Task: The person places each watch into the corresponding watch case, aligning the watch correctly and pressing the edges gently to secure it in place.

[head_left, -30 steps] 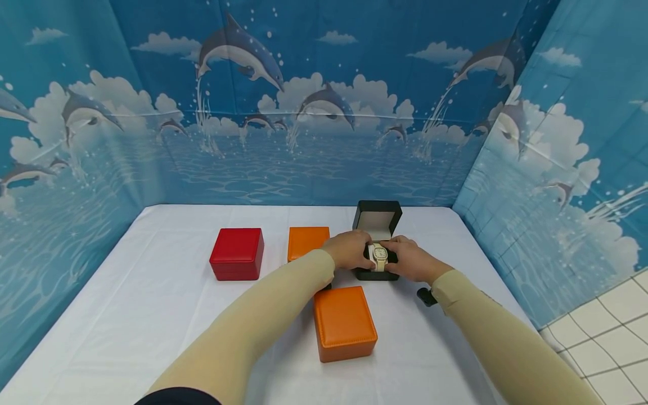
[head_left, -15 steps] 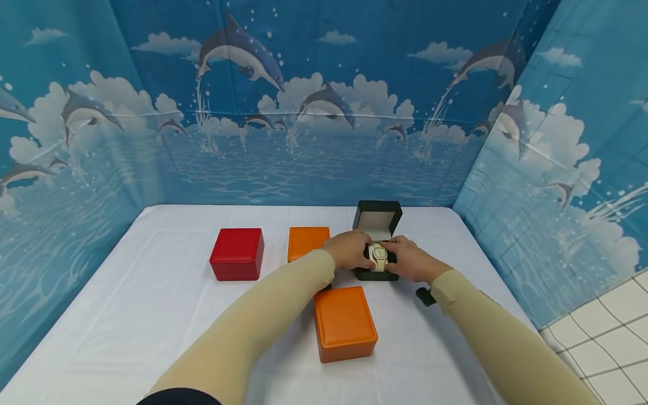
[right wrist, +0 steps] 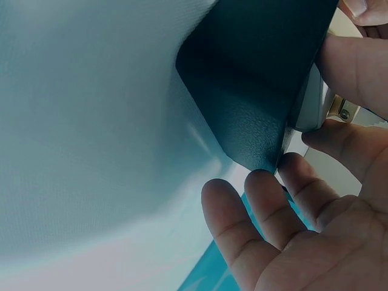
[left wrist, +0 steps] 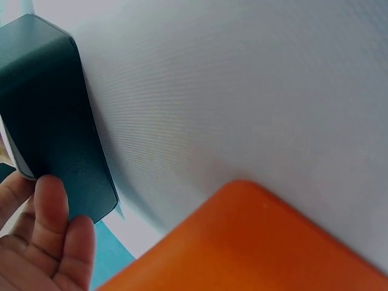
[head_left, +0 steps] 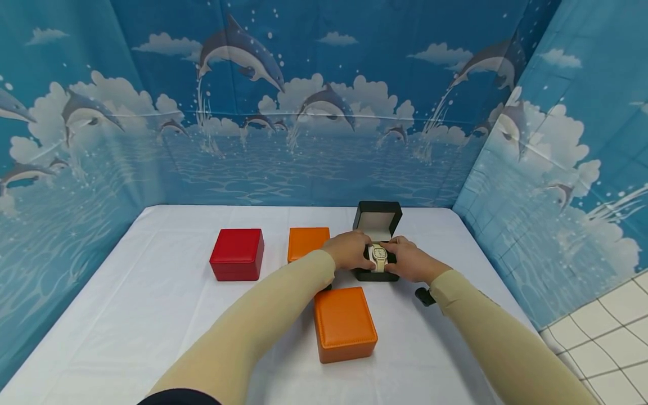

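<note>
A black box (head_left: 375, 275) stands open on the white table (head_left: 152, 315), its lid (head_left: 377, 220) upright behind it. A cream-strapped watch (head_left: 379, 256) sits in the box on its cushion. My left hand (head_left: 363, 254) pinches the watch from its left side and my right hand (head_left: 392, 253) pinches it from the right. In the left wrist view the lower fingers (left wrist: 57, 242) hang beside the black box (left wrist: 54, 121). In the right wrist view the thumb (right wrist: 357, 66) presses over the rim of the box (right wrist: 254, 79) and the other fingers (right wrist: 285, 224) lie loosely beneath it.
A red box (head_left: 237, 253) and an orange box (head_left: 306, 242) lie shut left of the black one. A second orange box (head_left: 344, 323) lies shut nearer to me, under my left forearm. Blue dolphin-print walls (head_left: 314, 112) close in three sides; tiled floor (head_left: 602, 337) shows on the right.
</note>
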